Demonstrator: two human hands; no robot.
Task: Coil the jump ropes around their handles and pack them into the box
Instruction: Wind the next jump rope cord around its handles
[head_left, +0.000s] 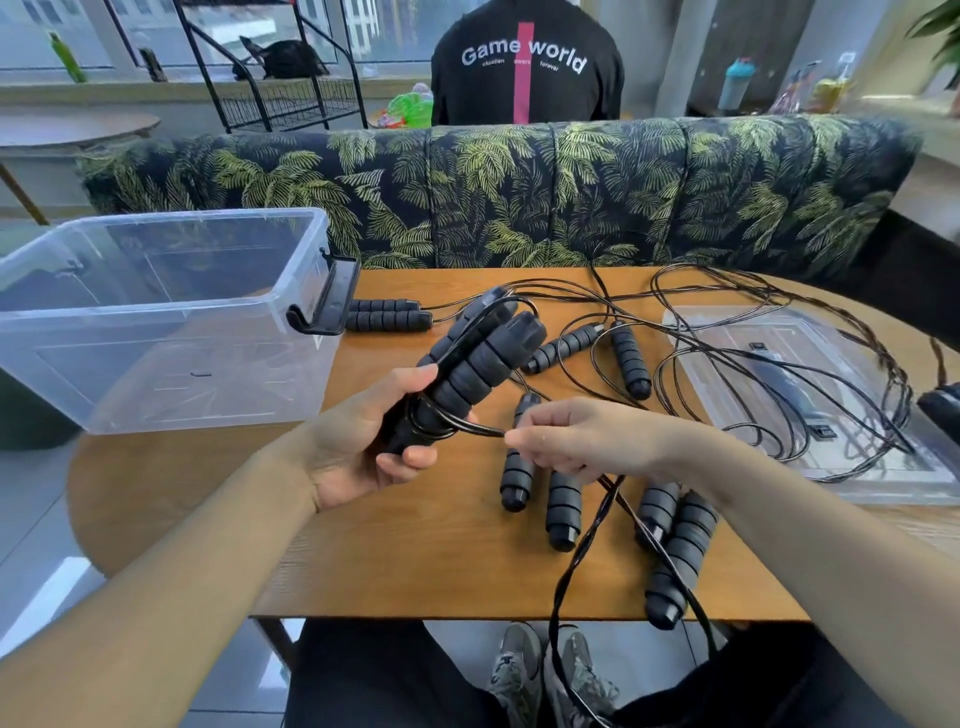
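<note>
**Coiling in progress — box not yet loaded**

The left hand (358, 447) held a pair of handles (467, 374) side by side above the surface (415, 561), fingers curled round their lower ends. This grip kept both handles together as one core, so the cord could be wound round them. A few turns of cord (441, 423) already circled the handles just above the fingers.

The right hand (576, 439) pinched the same cord between thumb and fingertips, close beside the coil. The short taut run between hand and handles suggested tension was being kept so the turns would lie tight. The slack (582, 551) dropped from the right hand over the near edge.

Further handles (563, 506) lay loose on the surface, their cords tangled toward the far right.

The clear box (171, 364) stood at the left edge, open — no ropes could be seen inside it. Its lid (883, 478) lay flat at the right, under several cords.
</note>
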